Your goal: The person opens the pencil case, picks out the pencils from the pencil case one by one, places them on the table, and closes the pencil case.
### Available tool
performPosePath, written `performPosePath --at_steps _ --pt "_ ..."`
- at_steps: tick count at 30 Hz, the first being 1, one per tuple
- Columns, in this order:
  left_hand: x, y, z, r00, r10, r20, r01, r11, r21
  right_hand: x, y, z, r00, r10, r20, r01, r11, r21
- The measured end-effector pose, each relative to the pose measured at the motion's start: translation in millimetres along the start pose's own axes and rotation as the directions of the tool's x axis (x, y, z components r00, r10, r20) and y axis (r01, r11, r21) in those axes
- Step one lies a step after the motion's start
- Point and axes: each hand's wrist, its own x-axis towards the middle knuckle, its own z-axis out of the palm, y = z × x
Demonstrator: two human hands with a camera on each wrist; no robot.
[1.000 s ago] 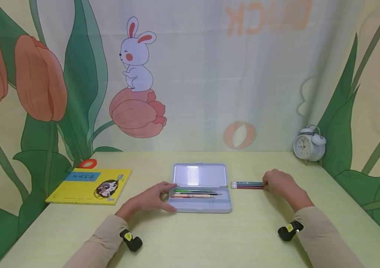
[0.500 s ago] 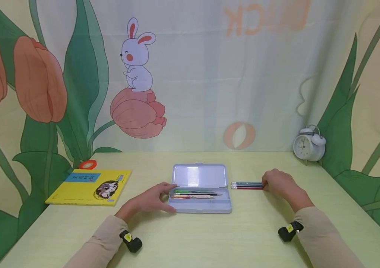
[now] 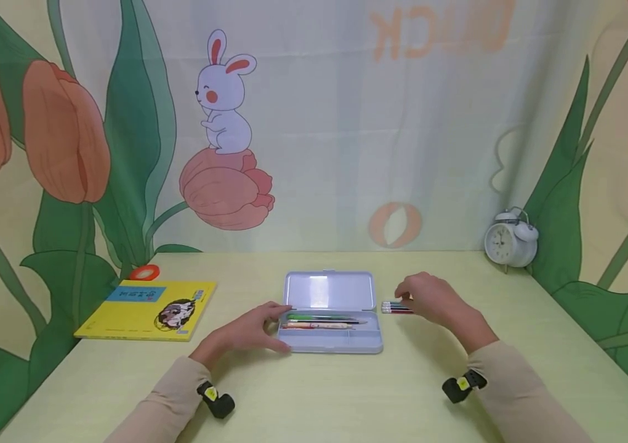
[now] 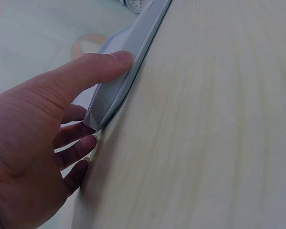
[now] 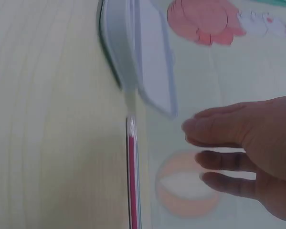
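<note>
An open pale lavender pencil case [image 3: 366, 342] lies on the table with several pens and pencils [image 3: 322, 320] in its rear compartment. My left hand [image 3: 242, 327] holds its left end. In the left wrist view the thumb [image 4: 102, 69] lies against the case's front wall and the other fingers reach round behind. Right of the case, several pencils [image 3: 396, 307] lie side by side, white-tipped ends toward it. My right hand [image 3: 433, 298] hovers over them and hides their far ends. The right wrist view shows its fingers extended, apart from the pencils [image 5: 132, 167].
A yellow book [image 3: 142, 309] lies on the left of the table, with an orange-red ring [image 3: 144, 272] behind it. At the back right corner stands a white alarm clock [image 3: 510, 240]. A printed curtain [image 3: 314, 123] hangs behind the table.
My right hand has let go of the pencils' right ends and moved left over them, toward the case. The left hand and the case have stayed in place.
</note>
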Motion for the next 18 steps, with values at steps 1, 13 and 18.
performPosePath --at_steps 1,13,18 --pt "0.1 -0.7 0.2 1.0 0.001 0.002 -0.001 1.0 -0.003 2.2 -7 0 1.0 -0.021 -0.002 0.021 0.999 0.032" --pt "-2.5 0.8 1.4 1.0 -0.003 0.007 0.003 1.0 -0.015 37.8 -65 35 0.972 -0.228 0.048 0.218 0.963 0.159" --pt "-2.7 2.8 -1.5 1.0 -0.003 0.007 0.003 1.0 -0.006 46.8 -69 44 0.974 -0.219 0.066 0.209 0.969 0.131"
